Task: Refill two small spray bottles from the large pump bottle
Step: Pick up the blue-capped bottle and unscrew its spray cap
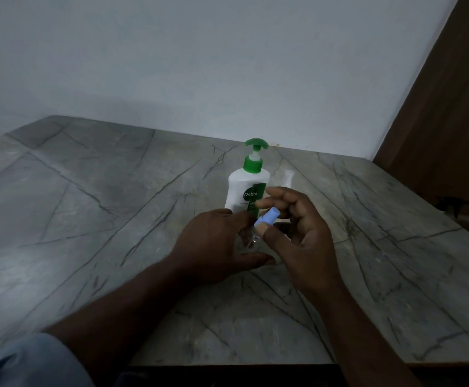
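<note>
Grey veined table [88, 219] underneath everything. Toward its far edge, upright, a large white pump bottle [246, 188] with a green pump. Just in front, hands close together: grips with the left hand [213, 244] a tilted small clear spray bottle [248, 239]; pinches with the right hand [303, 238] its blue spray top [268, 217] between thumb and fingers. Behind the right hand, a second small clear bottle [287, 177], just beside the pump bottle.

Both bare forearms rise from the bottom edge and meet at the centre of the frame. The left hand [213, 244] curls round a small bottle [248, 238]. The right hand [303, 238] pinches its cap [269, 217] between thumb and fingers.
</note>
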A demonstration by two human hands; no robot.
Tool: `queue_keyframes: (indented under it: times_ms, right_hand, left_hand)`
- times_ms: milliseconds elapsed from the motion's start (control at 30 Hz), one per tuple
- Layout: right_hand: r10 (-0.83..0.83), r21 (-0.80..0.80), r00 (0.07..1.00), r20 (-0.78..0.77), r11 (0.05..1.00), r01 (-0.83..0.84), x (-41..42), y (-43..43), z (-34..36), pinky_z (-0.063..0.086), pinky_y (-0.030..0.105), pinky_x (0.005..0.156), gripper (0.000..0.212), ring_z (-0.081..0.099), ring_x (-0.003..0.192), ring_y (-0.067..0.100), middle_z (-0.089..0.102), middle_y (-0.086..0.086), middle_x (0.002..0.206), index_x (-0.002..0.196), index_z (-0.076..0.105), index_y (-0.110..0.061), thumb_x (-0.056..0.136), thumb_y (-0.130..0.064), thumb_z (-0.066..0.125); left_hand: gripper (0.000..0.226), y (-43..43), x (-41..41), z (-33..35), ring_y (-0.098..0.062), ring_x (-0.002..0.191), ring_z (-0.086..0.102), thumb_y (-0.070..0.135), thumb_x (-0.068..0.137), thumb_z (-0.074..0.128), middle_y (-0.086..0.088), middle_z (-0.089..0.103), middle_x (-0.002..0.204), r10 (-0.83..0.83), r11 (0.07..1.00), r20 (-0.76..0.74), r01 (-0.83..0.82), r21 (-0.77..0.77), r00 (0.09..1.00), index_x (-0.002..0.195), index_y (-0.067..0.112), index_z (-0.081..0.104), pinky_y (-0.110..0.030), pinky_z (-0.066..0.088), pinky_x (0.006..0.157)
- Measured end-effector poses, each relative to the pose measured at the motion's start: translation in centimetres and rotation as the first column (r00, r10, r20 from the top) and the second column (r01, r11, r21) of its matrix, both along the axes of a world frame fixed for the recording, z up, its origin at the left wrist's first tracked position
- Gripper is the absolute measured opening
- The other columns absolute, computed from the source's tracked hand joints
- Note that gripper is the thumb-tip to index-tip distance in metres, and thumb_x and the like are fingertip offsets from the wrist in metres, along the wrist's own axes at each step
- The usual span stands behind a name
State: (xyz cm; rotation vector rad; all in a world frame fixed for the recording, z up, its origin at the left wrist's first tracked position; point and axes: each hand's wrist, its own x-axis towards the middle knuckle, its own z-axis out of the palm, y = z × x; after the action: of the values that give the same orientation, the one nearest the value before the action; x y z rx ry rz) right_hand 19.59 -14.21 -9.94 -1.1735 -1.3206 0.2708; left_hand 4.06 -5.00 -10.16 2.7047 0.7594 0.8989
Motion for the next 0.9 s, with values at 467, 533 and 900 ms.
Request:
queue_keyframes:
  times_ms: [467,533,900]
  right_hand:
    - [-0.132,0.167,0.984,-0.121,0.974,0.151,0.4,-0.5,0.7,0.06,0.033,0.082,0.024,0.073,0.093,0.02,0.075,0.001,0.099,0.103,0.071,-0.019,0.081,-0.025,0.077]
    - [-0.183,0.179,0.958,-0.219,0.958,0.224,0.8,-0.4,0.9,0.059,0.032,0.079,0.023,0.072,0.091,0.018,0.076,-0.001,0.098,0.1,0.07,-0.023,0.079,-0.029,0.079]
    - [-0.486,-0.17,0.841,-0.237,0.873,0.457,4.6,0.4,-0.5,0.062,0.048,0.081,0.018,0.073,0.082,0.024,0.075,0.003,0.09,0.094,0.07,-0.017,0.082,-0.017,0.084]
  left_hand:
    - [0.067,0.1,0.0,0.1,-0.008,0.079,0.057,0.085,0.073,0.06,0.012,0.068,0.094,0.026,1.0,-0.017,-0.025,0.009,1.0,0.115,0.033,0.065,-0.026,0.044,0.068]
    - [0.06,0.3,-0.1,0.1,-0.007,0.078,0.058,0.083,0.074,0.063,0.014,0.067,0.092,0.057,0.998,0.019,-0.057,0.008,0.998,0.11,0.034,0.066,-0.027,0.048,0.068]
    - [0.055,0.9,-0.3,0.3,-0.003,0.071,0.055,0.08,0.077,0.048,0.018,0.069,0.08,0.227,0.974,0.183,-0.223,-0.044,0.956,0.103,0.033,0.063,-0.031,0.051,0.065]
